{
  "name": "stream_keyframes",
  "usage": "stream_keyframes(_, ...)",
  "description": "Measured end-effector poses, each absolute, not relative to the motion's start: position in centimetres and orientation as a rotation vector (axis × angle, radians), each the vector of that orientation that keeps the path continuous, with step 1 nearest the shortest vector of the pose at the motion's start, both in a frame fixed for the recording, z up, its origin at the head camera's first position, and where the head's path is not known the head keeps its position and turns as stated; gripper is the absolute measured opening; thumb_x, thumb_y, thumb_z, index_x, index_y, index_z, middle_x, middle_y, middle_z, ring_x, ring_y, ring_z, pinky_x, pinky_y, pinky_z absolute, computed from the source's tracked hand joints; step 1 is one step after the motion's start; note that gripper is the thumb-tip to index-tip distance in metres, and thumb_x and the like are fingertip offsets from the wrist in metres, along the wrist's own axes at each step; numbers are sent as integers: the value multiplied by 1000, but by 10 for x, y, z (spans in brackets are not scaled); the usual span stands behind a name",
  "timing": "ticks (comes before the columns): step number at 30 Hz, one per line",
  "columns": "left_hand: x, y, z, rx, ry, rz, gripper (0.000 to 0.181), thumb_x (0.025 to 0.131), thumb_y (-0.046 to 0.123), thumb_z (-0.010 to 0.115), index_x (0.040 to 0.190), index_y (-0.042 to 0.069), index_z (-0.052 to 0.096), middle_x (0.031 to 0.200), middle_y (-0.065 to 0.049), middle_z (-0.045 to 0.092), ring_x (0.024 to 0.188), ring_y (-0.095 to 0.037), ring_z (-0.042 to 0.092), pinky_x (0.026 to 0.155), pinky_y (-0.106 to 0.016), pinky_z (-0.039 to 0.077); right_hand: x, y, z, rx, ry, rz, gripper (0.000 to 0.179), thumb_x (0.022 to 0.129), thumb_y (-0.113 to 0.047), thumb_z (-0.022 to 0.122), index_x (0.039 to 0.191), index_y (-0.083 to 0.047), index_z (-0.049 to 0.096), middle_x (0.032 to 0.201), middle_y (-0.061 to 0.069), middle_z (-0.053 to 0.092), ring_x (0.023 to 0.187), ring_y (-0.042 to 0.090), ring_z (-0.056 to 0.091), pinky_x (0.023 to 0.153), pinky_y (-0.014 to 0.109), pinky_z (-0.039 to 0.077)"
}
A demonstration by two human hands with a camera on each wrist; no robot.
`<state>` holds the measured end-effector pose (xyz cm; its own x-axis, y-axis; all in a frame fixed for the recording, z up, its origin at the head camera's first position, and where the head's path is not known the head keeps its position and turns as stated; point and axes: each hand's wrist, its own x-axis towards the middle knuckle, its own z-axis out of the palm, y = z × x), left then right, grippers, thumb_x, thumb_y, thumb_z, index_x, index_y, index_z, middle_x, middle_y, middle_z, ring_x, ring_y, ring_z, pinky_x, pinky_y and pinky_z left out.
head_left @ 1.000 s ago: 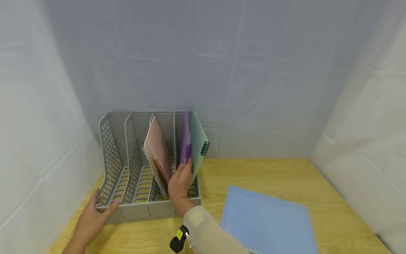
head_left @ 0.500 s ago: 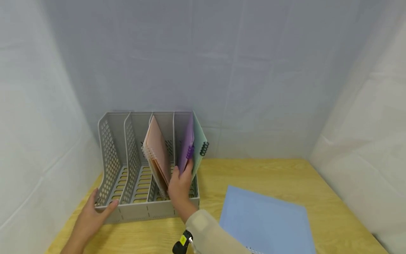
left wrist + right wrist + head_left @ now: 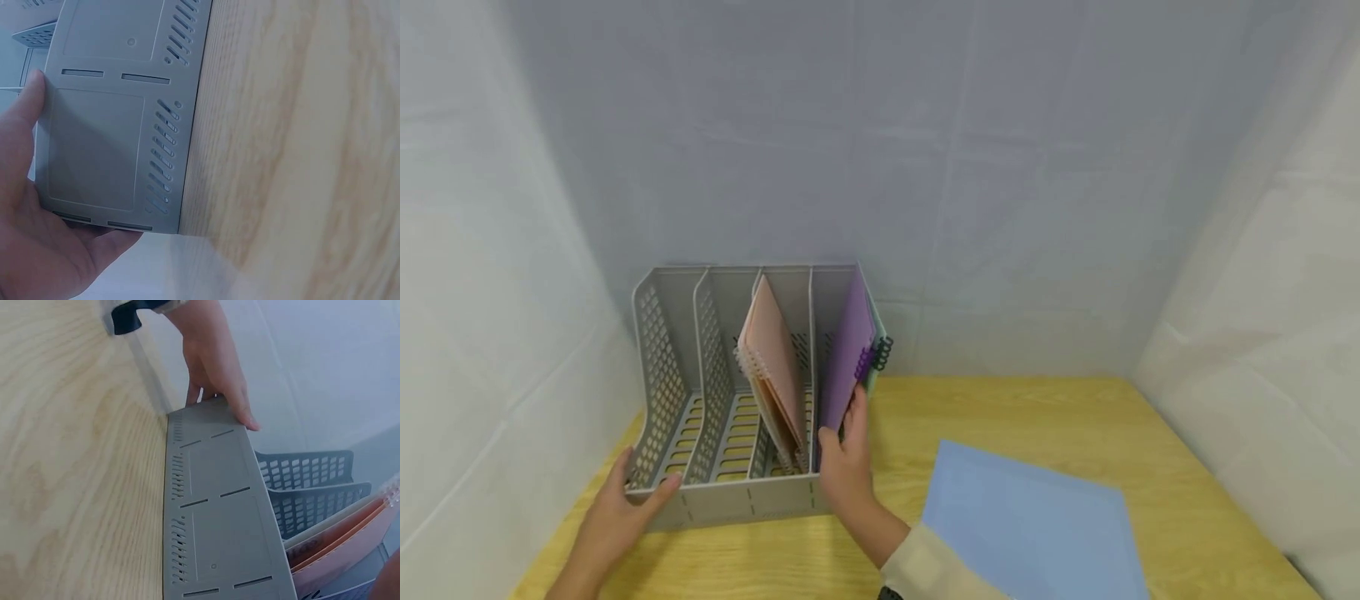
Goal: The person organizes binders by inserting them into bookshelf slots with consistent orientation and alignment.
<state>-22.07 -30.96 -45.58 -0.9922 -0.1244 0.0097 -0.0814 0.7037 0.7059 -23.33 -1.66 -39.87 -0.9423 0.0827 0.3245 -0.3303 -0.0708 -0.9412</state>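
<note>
A grey file rack (image 3: 722, 503) with upright dividers stands on the table. My left hand (image 3: 606, 521) grips its front left corner, thumb over the front edge; the left wrist view shows the rack's front panel (image 3: 97, 150) beside that thumb. In the rightmost slot stands a purple spiral notebook (image 3: 847, 354), and my right hand (image 3: 850, 475) pinches its lower front edge. Behind it, a mint green spiral notebook (image 3: 877, 323) is mostly covered. Pink spiral notebooks (image 3: 777, 350) lean in the slot to the left. Only a sliver of my right hand (image 3: 389, 584) enters the right wrist view.
A light blue spiral notebook (image 3: 1030, 525) lies flat on the wooden table (image 3: 1000, 408), right of the rack. White sheeting (image 3: 925, 167) hangs behind and at both sides. The rack's two left slots hold no notebooks.
The purple notebook has shifted right against the mint green one, now covering most of it. My right hand has moved right and lower with it. My left hand keeps its place on the corner.
</note>
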Motion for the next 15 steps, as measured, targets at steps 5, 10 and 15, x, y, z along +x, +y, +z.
stream_keyframes(5, -221, -308, -457, 175, -2848, -1169, 103, 95, 56, 51, 151, -5, -10, 150, -42, 4, 131, -65, 14, 103, -75, 17, -220, -2, -400, 392, -1948, 2145, 76, 94, 3, 43, 156, -10, 4, 161, 16, 8, 148, 32, 10, 119, 48, 16)
stream_keyframes(10, -221, -307, -456, 182, -2860, -1183, 103, 95, 56, 51, 151, -5, -11, 149, -43, 5, 132, -65, 14, 104, -74, 18, -200, 16, -397, 515, -2021, 2146, 73, 96, 3, 40, 156, -8, 1, 162, 12, 6, 148, 30, 8, 117, 50, 18)
stream_keyframes(15, -221, -308, -456, 184, -2854, -1160, 102, 95, 56, 50, 151, -5, -10, 149, -43, 5, 131, -65, 15, 103, -75, 18, -185, 39, -399, 644, -2168, 1984, 71, 96, 1, 46, 155, -3, 7, 161, 14, 13, 147, 29, 15, 117, 48, 13)
